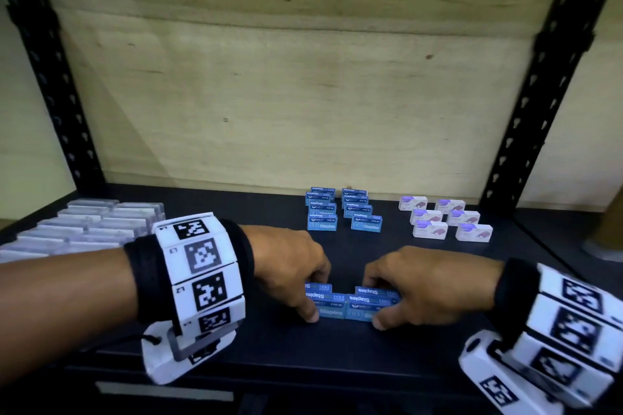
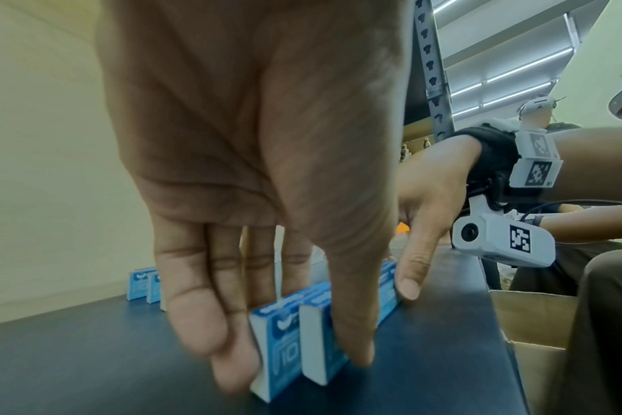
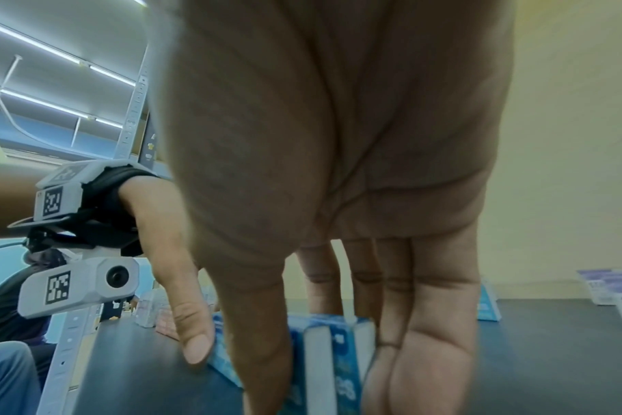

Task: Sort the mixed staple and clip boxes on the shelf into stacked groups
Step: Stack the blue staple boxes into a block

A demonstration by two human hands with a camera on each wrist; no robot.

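Note:
Near the shelf's front edge stand two short rows of blue staple boxes side by side. My left hand pinches the left blue staple boxes, thumb on the front face and fingers behind, as the left wrist view shows on the boxes. My right hand pinches the right blue staple boxes the same way; in the right wrist view they are the boxes. Farther back stand two rows of blue staple boxes and two rows of white and purple boxes.
The black shelf has a plywood back wall and black slotted uprights at both sides. Clear plastic cases lie in rows at the left. A cardboard box sits below the shelf's front edge.

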